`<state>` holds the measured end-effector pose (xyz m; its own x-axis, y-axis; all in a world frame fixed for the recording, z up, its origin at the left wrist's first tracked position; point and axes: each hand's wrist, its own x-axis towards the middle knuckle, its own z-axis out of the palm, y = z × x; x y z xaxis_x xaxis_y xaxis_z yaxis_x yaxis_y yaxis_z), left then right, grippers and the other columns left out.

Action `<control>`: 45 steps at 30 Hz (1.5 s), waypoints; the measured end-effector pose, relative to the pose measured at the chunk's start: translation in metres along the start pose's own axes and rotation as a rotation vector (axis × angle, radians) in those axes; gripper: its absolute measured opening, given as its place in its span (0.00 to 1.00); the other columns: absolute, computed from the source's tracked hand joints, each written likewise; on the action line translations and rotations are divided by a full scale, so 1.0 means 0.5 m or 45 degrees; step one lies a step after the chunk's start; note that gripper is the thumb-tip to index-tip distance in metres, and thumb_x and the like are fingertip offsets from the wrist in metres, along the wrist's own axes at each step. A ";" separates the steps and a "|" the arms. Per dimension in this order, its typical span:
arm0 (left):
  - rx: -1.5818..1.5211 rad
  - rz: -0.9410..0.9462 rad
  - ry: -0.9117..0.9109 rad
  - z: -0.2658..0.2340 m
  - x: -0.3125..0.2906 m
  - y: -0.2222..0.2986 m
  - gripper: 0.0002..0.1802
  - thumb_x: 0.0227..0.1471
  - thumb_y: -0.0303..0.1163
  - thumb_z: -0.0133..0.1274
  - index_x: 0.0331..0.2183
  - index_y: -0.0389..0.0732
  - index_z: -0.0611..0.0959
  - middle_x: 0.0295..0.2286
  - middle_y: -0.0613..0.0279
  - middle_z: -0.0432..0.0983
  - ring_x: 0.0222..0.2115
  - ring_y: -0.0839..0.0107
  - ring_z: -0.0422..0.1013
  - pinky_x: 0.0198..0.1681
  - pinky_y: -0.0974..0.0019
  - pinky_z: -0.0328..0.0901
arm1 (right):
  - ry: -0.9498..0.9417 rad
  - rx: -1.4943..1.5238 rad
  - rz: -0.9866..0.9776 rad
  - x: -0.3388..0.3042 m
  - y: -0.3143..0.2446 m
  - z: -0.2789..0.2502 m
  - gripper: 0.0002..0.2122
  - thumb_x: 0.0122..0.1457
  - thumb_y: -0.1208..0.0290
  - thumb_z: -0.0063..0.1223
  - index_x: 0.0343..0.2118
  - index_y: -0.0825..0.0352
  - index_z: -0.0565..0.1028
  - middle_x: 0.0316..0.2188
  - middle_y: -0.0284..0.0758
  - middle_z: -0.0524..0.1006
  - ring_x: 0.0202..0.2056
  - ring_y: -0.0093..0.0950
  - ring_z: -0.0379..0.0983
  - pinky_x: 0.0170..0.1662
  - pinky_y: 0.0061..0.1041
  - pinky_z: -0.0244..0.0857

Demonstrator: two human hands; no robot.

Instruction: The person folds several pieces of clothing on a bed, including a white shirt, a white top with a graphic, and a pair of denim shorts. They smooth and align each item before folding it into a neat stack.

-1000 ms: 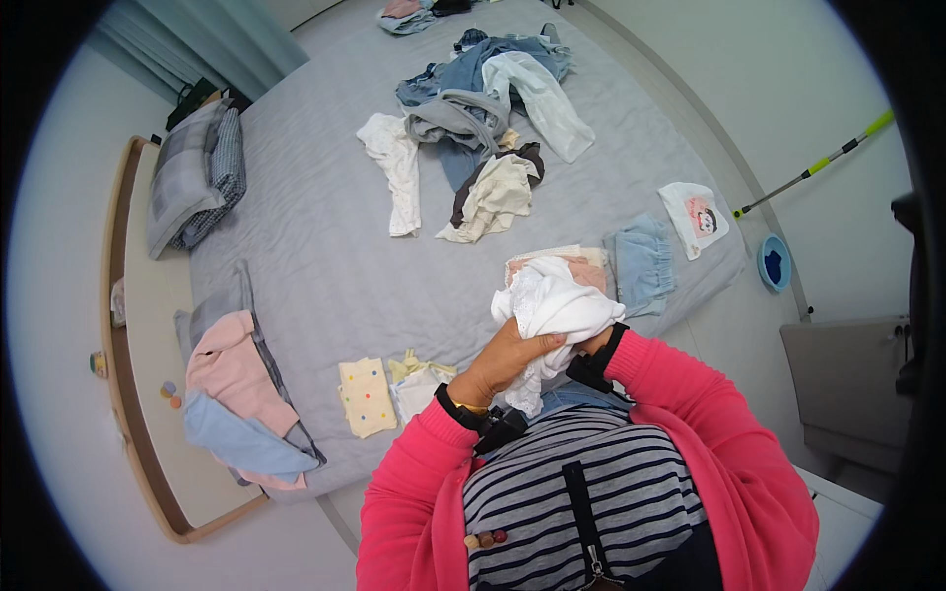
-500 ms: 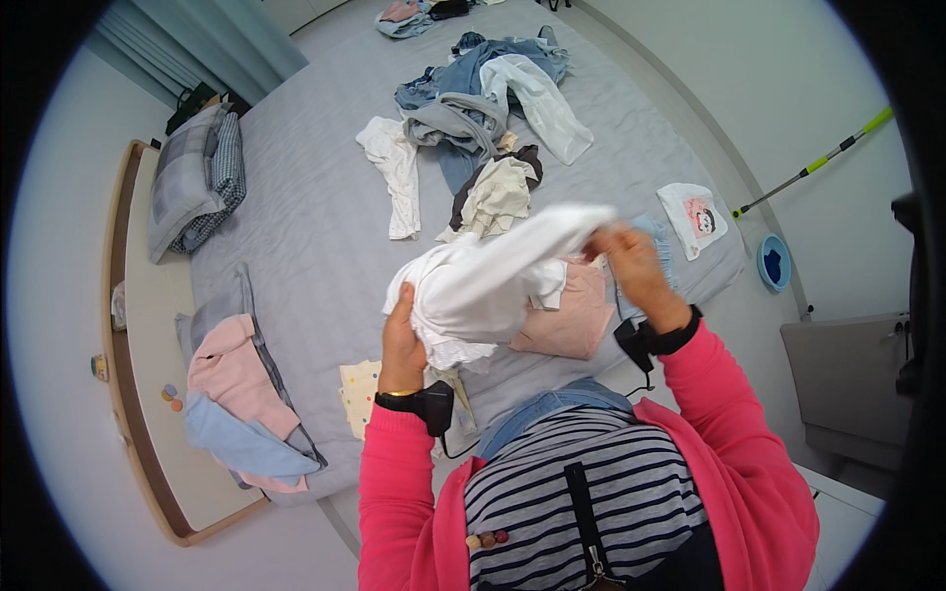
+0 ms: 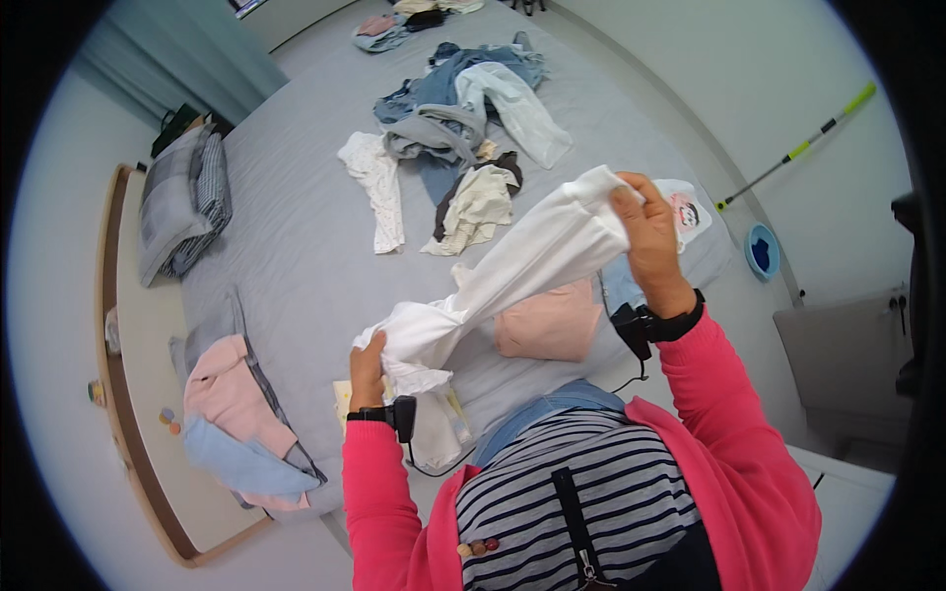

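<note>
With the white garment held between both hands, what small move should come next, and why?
Probably the left hand should straighten its end of the white garment: that end looks bunched, with loose folds hanging down, while the span toward the right hand is drawn out fairly straight.

Beneath their grips, the right hand (image 3: 650, 233) is partly hiding a printed garment (image 3: 692, 212); the left hand (image 3: 368, 376), a yellow cloth (image 3: 342, 396).
</note>
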<state>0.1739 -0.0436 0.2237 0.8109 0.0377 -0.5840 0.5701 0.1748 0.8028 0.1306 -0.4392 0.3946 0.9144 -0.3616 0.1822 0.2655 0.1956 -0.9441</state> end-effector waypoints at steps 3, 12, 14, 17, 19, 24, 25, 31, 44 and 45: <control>0.712 0.357 0.335 0.038 -0.036 0.037 0.33 0.45 0.27 0.56 0.52 0.30 0.63 0.47 0.51 0.65 0.43 0.65 0.67 0.41 0.66 0.66 | -0.218 -0.079 0.157 -0.025 0.012 0.037 0.08 0.60 0.71 0.49 0.40 0.67 0.73 0.31 0.25 0.75 0.31 0.12 0.69 0.34 0.13 0.64; 0.421 0.612 -0.478 0.265 -0.221 0.141 0.15 0.53 0.29 0.47 0.44 0.36 0.75 0.38 0.63 0.73 0.39 0.72 0.67 0.43 0.72 0.61 | -0.938 0.194 0.210 -0.065 0.058 0.171 0.13 0.59 0.73 0.46 0.47 0.68 0.66 0.32 0.31 0.74 0.35 0.15 0.68 0.37 0.17 0.63; 0.237 0.466 -0.343 0.228 -0.222 0.171 0.16 0.53 0.29 0.49 0.44 0.35 0.75 0.41 0.63 0.72 0.41 0.71 0.68 0.46 0.70 0.61 | -0.796 0.156 0.266 -0.034 0.085 0.136 0.16 0.58 0.73 0.47 0.49 0.69 0.64 0.31 0.31 0.75 0.33 0.16 0.69 0.36 0.18 0.64; 0.061 0.612 -0.193 0.154 -0.243 0.221 0.19 0.51 0.32 0.46 0.45 0.34 0.73 0.42 0.56 0.71 0.45 0.67 0.67 0.50 0.64 0.60 | -0.765 -0.389 0.407 0.001 0.166 0.066 0.15 0.55 0.74 0.50 0.45 0.69 0.69 0.26 0.30 0.74 0.28 0.17 0.68 0.33 0.20 0.63; 0.116 0.819 -0.068 0.114 -0.285 0.253 0.20 0.50 0.32 0.43 0.44 0.33 0.73 0.42 0.54 0.71 0.45 0.65 0.67 0.51 0.62 0.60 | -0.805 -0.637 0.508 -0.016 0.242 0.044 0.14 0.52 0.74 0.51 0.42 0.69 0.71 0.22 0.30 0.73 0.25 0.19 0.68 0.30 0.20 0.62; -0.099 1.139 -0.100 0.077 -0.399 0.337 0.21 0.47 0.38 0.39 0.36 0.30 0.71 0.29 0.50 0.70 0.29 0.65 0.65 0.34 0.65 0.60 | -1.048 -0.795 0.454 -0.063 0.391 0.060 0.17 0.50 0.74 0.53 0.44 0.68 0.71 0.24 0.32 0.73 0.27 0.23 0.69 0.33 0.21 0.63; -0.096 1.330 -0.505 0.071 -0.414 0.360 0.25 0.53 0.43 0.36 0.45 0.33 0.69 0.36 0.53 0.69 0.39 0.63 0.66 0.46 0.62 0.61 | -1.056 -0.800 0.465 -0.068 0.410 0.080 0.17 0.50 0.75 0.54 0.45 0.68 0.70 0.25 0.32 0.72 0.28 0.22 0.68 0.33 0.20 0.63; 0.040 1.737 -0.250 0.046 -0.531 0.405 0.17 0.59 0.34 0.35 0.47 0.35 0.66 0.23 0.60 0.60 0.18 0.78 0.54 0.19 0.75 0.52 | -1.046 -0.897 0.073 -0.112 0.489 0.211 0.31 0.45 0.61 0.59 0.54 0.62 0.63 0.45 0.50 0.67 0.47 0.43 0.65 0.48 0.36 0.61; -0.571 1.038 0.501 -0.258 -0.419 0.318 0.22 0.59 0.39 0.39 0.51 0.37 0.67 0.48 0.55 0.68 0.48 0.62 0.66 0.52 0.56 0.61 | -0.924 -0.335 0.741 0.089 0.296 0.120 0.14 0.58 0.65 0.47 0.40 0.69 0.75 0.33 0.33 0.78 0.33 0.20 0.72 0.37 0.20 0.65; -0.562 0.986 0.377 -0.282 -0.382 0.298 0.22 0.59 0.37 0.40 0.51 0.37 0.67 0.48 0.54 0.68 0.48 0.61 0.66 0.52 0.55 0.61 | -1.024 -0.204 0.723 0.104 0.246 0.108 0.14 0.58 0.65 0.47 0.41 0.70 0.75 0.35 0.34 0.78 0.34 0.20 0.72 0.37 0.20 0.65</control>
<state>0.0851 0.1137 0.4378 0.8423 0.5377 0.0385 -0.2655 0.3516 0.8977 0.2273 -0.3845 0.3026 0.8438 0.4840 -0.2318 -0.2657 0.0016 -0.9641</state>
